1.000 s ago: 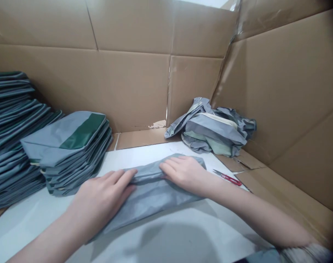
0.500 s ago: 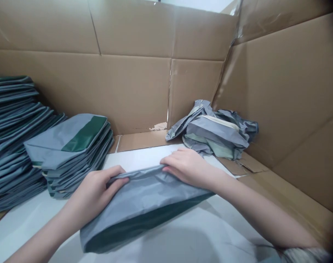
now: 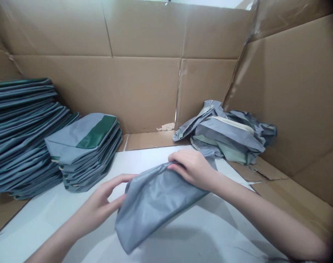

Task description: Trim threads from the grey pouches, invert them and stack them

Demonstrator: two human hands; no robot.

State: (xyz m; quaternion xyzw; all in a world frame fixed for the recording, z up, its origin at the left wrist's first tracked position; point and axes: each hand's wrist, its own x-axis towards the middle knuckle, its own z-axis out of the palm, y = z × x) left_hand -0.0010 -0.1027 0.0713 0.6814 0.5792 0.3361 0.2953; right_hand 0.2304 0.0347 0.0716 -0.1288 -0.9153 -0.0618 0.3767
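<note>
A grey fabric piece (image 3: 158, 201) hangs tilted over the white surface, its left end lower and nearer to me. My right hand (image 3: 192, 168) pinches its upper edge between thumb and fingers. At the left end, my left hand (image 3: 107, 199) has its thumb and fingers apart, with the fingertips at the edge of the fabric; some of them are hidden behind it. No closed grip shows there.
A tall stack of folded grey-green pieces (image 3: 21, 135) stands at far left, beside a lower stack (image 3: 84, 153) with a green band on top. Crumpled grey fabric (image 3: 224, 131) lies at the back right. Cardboard walls (image 3: 144, 91) enclose the white table (image 3: 180, 237).
My left hand has loosened from the upper edge and opened. The fabric's left end has swung rightward, and its dark green underside is now mostly hidden. The view has shifted left.
</note>
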